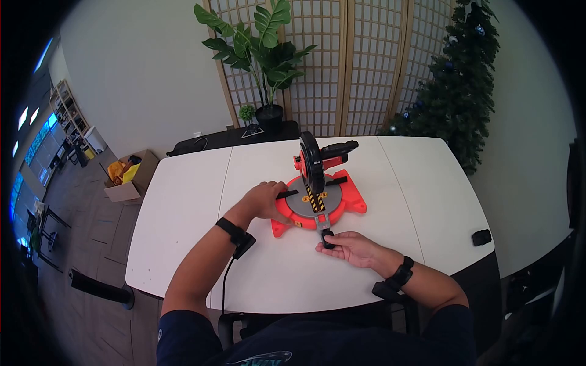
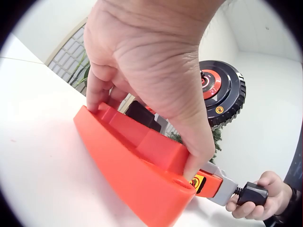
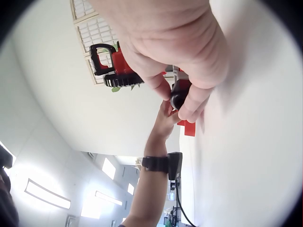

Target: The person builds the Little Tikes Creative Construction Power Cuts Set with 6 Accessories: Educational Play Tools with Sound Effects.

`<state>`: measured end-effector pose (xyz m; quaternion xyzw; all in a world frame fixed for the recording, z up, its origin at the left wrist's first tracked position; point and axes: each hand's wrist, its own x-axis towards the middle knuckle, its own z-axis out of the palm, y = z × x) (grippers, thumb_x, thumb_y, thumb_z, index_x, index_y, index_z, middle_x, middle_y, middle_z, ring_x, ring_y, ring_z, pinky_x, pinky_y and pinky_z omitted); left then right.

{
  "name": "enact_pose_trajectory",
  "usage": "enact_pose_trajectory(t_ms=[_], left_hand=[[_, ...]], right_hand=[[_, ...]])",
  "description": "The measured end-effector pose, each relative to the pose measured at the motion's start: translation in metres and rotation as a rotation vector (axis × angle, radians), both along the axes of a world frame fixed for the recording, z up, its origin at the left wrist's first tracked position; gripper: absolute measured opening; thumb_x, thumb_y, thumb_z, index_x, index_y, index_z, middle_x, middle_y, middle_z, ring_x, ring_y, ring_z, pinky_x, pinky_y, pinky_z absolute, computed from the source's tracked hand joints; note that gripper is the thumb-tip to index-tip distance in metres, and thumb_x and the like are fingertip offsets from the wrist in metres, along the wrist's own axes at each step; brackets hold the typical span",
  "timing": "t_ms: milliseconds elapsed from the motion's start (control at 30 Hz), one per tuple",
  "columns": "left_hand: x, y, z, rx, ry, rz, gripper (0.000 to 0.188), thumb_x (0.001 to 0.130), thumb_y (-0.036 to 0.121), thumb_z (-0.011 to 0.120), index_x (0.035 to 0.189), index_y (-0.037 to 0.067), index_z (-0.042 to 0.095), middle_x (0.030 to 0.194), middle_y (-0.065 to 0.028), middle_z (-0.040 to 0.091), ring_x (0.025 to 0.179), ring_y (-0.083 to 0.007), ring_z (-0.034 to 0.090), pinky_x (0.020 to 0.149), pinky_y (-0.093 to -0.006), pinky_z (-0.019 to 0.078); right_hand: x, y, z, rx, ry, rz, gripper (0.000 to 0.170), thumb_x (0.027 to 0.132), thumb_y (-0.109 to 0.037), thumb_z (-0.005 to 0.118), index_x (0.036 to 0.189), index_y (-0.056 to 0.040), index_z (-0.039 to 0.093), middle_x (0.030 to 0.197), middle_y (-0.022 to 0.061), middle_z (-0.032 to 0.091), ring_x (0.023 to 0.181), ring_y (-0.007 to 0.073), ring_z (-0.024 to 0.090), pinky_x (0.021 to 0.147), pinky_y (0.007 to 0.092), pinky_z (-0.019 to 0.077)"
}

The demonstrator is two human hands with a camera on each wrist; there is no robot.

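An orange-red and grey toy miter saw (image 1: pixel 332 198) stands on the white table, its black blade guard (image 1: pixel 311 161) and black handle (image 1: pixel 339 148) raised at the back. My left hand (image 1: pixel 262 200) grips the left side of its base; in the left wrist view the thumb presses the front of the orange base (image 2: pixel 137 175) and the fingers reach over behind. At the front, a black knob (image 2: pixel 253 194) sticks out on a threaded screw from a grey arm. My right hand (image 1: pixel 357 249) pinches this knob between thumb and fingers, palm turned up. The right wrist view shows the black knob (image 3: pixel 179 97) between the fingertips.
A small black object (image 1: pixel 481 237) lies at the table's right edge. Beyond the white table (image 1: pixel 183 207) stand a potted plant (image 1: pixel 268 116), a folding screen and a decorated tree (image 1: pixel 455 91). An open cardboard box (image 1: pixel 143 177) is to the left. A cable hangs from the left wrist strap.
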<state>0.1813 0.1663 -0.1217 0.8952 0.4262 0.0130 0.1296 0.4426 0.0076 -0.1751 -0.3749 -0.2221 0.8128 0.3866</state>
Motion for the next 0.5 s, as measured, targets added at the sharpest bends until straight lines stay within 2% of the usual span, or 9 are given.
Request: enact_pose_trajectory(t_ms=[100, 200, 367, 500], left_hand=[[0.0000, -0.0003, 0.0017, -0.009, -0.001, 0.002, 0.096, 0.052, 0.058, 0.086, 0.128, 0.006, 0.058, 0.120, -0.0150, 0.064, 0.115, -0.0331, 0.061, 0.099, -0.0399, 0.0492], [0.0005, -0.0001, 0.0022, -0.014, 0.000, 0.002, 0.096, 0.052, 0.058, 0.086, 0.128, 0.006, 0.058, 0.120, -0.0151, 0.064, 0.115, -0.0331, 0.061, 0.098, -0.0400, 0.0493], [0.0008, -0.0002, 0.0024, -0.009, 0.006, 0.004, 0.097, 0.052, 0.058, 0.086, 0.128, 0.006, 0.058, 0.120, -0.0152, 0.064, 0.115, -0.0329, 0.061, 0.099, -0.0400, 0.0492], [0.0008, 0.0005, 0.0027, -0.014, 0.006, 0.004, 0.097, 0.052, 0.058, 0.087, 0.128, 0.006, 0.058, 0.120, -0.0153, 0.064, 0.115, -0.0329, 0.061, 0.099, -0.0397, 0.0490]], right_hand=[[0.0015, 0.0018, -0.0054, 0.012, -0.008, -0.036, 0.022, 0.101, -0.011, 0.059, 0.111, 0.0088, 0.058, 0.113, 0.0196, 0.065, 0.115, 0.0303, 0.066, 0.102, 0.0349, 0.0560], [0.0077, 0.0053, -0.0052, 0.012, 0.065, 0.053, 0.026, 0.099, -0.016, 0.064, 0.112, 0.0063, 0.059, 0.111, 0.0172, 0.067, 0.112, 0.0286, 0.067, 0.099, 0.0351, 0.0570], [0.0050, 0.0041, -0.0041, 0.020, -0.119, 0.084, 0.029, 0.098, -0.019, 0.066, 0.115, 0.0036, 0.060, 0.113, 0.0144, 0.068, 0.108, 0.0245, 0.069, 0.094, 0.0337, 0.0579], [0.0049, 0.0052, -0.0008, 0.007, -0.054, 0.070, 0.029, 0.098, -0.018, 0.067, 0.115, 0.0046, 0.060, 0.114, 0.0153, 0.068, 0.109, 0.0239, 0.069, 0.095, 0.0327, 0.0580]])
